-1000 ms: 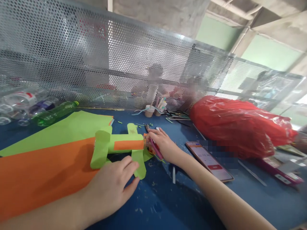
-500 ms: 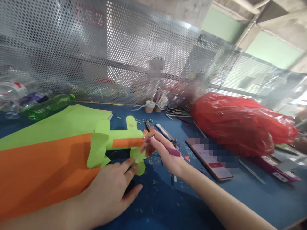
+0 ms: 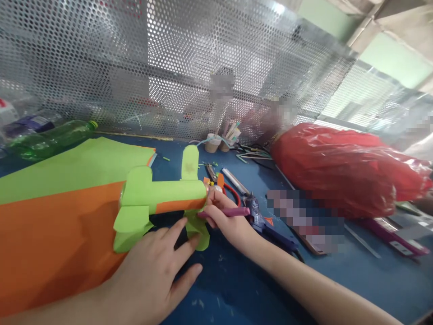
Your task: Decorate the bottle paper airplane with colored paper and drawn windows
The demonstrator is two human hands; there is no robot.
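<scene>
In the middle lies a light green paper tube [image 3: 176,189] with an orange strip [image 3: 181,206] along its near side. Green paper flaps stick out from both ends, one rounded flap [image 3: 190,161] pointing away from me. My left hand [image 3: 157,259] rests palm down in front of the tube. Its fingers are spread, with the tips on the lower right flap [image 3: 203,239]. My right hand [image 3: 230,221] grips a purple pen [image 3: 240,211] lying nearly level, its left end over that flap. Some right fingers also touch the tube's right end.
A blue glue gun [image 3: 270,231] lies beside my right wrist, with a blurred phone [image 3: 297,221] further right. Behind are pliers [image 3: 211,172], a white marker [image 3: 234,180], cups of sticks [image 3: 212,144] and a red plastic bag [image 3: 345,171]. Left are orange [image 3: 61,243] and green [image 3: 88,162] sheets and bottles [image 3: 54,140].
My right hand has lowered a little and the pen now lies flatter, its left end nearer the flap. The tube has turned slightly. The view has shifted, showing more of the glue gun.
</scene>
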